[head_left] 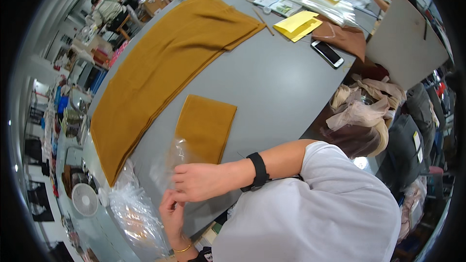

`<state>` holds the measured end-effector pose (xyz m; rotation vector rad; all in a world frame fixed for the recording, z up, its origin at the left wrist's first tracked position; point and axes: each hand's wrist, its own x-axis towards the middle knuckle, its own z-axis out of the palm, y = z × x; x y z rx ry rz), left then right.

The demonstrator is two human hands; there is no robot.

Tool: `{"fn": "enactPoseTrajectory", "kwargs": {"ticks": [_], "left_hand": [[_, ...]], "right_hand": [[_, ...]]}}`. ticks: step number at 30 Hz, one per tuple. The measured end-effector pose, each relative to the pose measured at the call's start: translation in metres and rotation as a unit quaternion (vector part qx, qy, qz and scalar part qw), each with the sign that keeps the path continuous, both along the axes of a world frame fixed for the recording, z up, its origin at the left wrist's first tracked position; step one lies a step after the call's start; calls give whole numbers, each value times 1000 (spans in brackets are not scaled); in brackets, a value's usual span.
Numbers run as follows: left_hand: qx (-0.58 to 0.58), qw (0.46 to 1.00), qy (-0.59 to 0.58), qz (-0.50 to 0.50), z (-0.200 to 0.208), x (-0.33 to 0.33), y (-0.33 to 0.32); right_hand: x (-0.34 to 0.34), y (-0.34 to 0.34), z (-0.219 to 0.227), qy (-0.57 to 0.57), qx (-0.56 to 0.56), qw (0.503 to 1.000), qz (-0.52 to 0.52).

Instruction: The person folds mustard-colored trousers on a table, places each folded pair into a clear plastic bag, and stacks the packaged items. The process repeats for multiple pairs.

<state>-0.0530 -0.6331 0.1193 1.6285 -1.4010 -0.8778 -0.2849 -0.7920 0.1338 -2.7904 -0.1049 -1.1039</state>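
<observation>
Grey desk (272,92) bears nearly all of it. Across its left half lies a long mustard cloth (160,68), running from the far side to a corner at the near left. Beside that corner, at the near left edge, sits a heap of clear bags (138,213), crinkled and shiny. Right of the long cloth, and apart from it, a smaller mustard panel (206,126) lies flat on the desk, just beyond the right hand (196,183); its near edge is partly hidden by that hand and by a clear film (178,151) over its near left corner. Well to the far right are a brown cloth (340,36) and, just left of it, a yellow envelope (298,24). The right hand has its fingers curled, next to the blurred film; I cannot tell whether they grip it. The left hand (173,211), just nearer, meets the right with bent fingers, and its grip cannot be made out either. A phone (327,54) lies by the brown cloth. Smallest are the black wristband (259,170) and the gold bracelet (182,249).
</observation>
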Motion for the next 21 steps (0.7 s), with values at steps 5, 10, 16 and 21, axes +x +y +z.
{"fn": "enactPoseTrajectory", "kwargs": {"ticks": [5, 10, 16, 21], "left_hand": [[6, 1000, -17, 1, 28, -62, -5], [48, 978, -198, 36, 43, -52, 17], [-97, 832, -545, -38, 64, -39, 33], [97, 963, -215, -126, 35, -27, 14]], "right_hand": [[-11, 3, -30, 43, 96, 992, 76], [-81, -30, -20, 56, 179, 975, 122], [-124, -57, -15, 163, 199, 966, 40], [-82, -56, -18, 66, 129, 983, 114]]}}
